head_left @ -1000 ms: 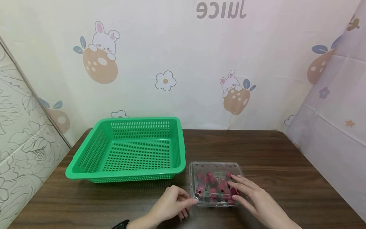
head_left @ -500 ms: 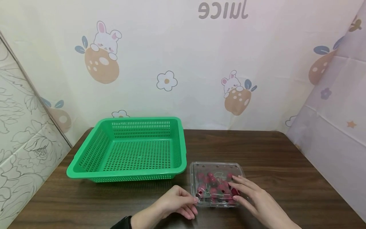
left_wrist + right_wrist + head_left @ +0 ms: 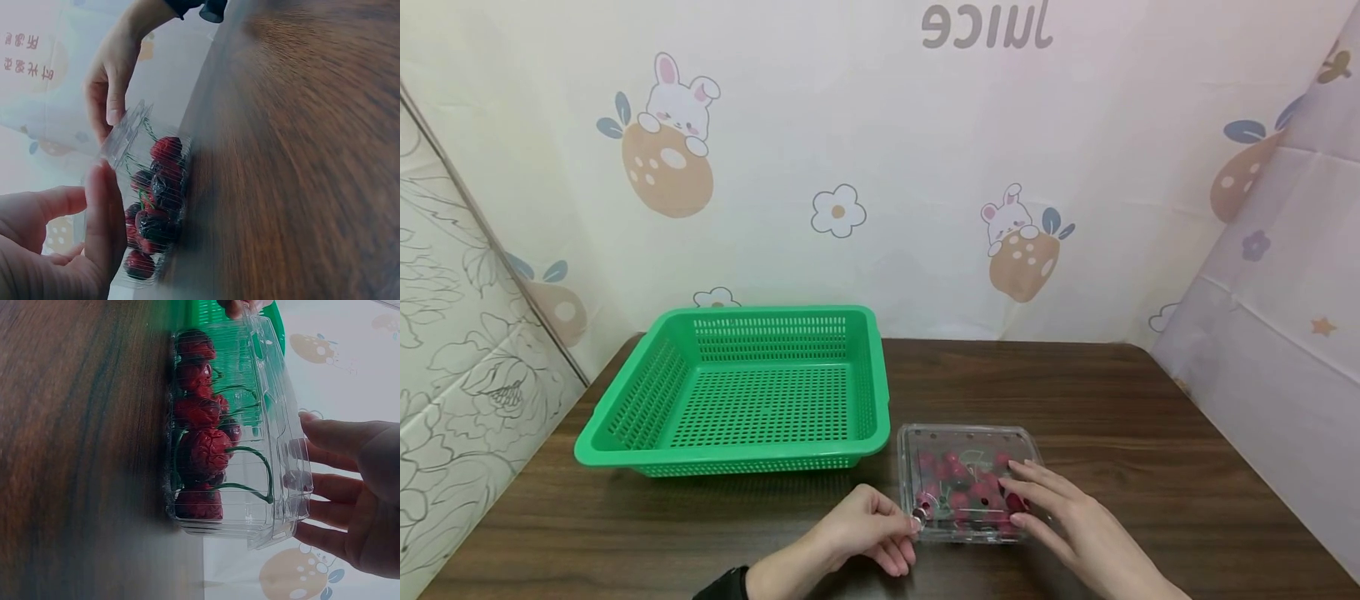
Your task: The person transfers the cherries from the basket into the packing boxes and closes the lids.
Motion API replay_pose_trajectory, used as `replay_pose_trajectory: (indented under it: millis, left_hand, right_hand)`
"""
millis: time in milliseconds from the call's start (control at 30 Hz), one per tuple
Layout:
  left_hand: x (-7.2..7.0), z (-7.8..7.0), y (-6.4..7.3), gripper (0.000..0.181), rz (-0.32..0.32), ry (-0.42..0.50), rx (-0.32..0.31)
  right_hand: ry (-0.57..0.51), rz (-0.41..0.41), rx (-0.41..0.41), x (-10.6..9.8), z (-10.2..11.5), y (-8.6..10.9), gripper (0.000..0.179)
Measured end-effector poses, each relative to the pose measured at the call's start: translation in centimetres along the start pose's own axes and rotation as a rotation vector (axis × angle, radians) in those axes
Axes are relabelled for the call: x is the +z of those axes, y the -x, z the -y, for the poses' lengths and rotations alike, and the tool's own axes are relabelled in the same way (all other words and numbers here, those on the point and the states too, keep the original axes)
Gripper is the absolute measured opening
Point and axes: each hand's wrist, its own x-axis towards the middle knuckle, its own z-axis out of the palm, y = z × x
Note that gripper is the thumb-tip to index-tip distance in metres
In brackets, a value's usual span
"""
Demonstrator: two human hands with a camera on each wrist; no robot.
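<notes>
The dark wood-grain table (image 3: 1075,392) has bare room from 12 to 3 o'clock of the clear, ribbed plastic clamshell box of red fruit (image 3: 967,483), which sits shut near the front edge, just off the near right corner of the one green perforated plastic basket (image 3: 730,396). One box, one basket, two hands. The left hand (image 3: 865,527) pinches the box's front-left corner tab at 8 o'clock, fingers curled. The right hand (image 3: 1063,517) lies with straight fingers flat on the lid at 4 o'clock, grasping nothing. Inside are wrinkled red fruits (image 3: 203,450) with thin green stems, too stacked to count. The basket is square and shallow, with slotted walls.
</notes>
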Motion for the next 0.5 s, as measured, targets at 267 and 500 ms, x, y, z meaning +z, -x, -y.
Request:
replay_pose_trajectory:
  millis: [267,500]
  left_hand:
    - [-0.2,-0.4,1.0,0.023,-0.104,-0.356,0.207]
    - [-0.7,-1.7,2.8,0.013,-0.287,-0.833,0.354]
  right_hand:
    - [0.022,-0.002,-0.024,0.0,-0.1,-0.1,0.034]
    - [0.019,0.026,-0.022,-0.2,0.0,-0.2,0.033]
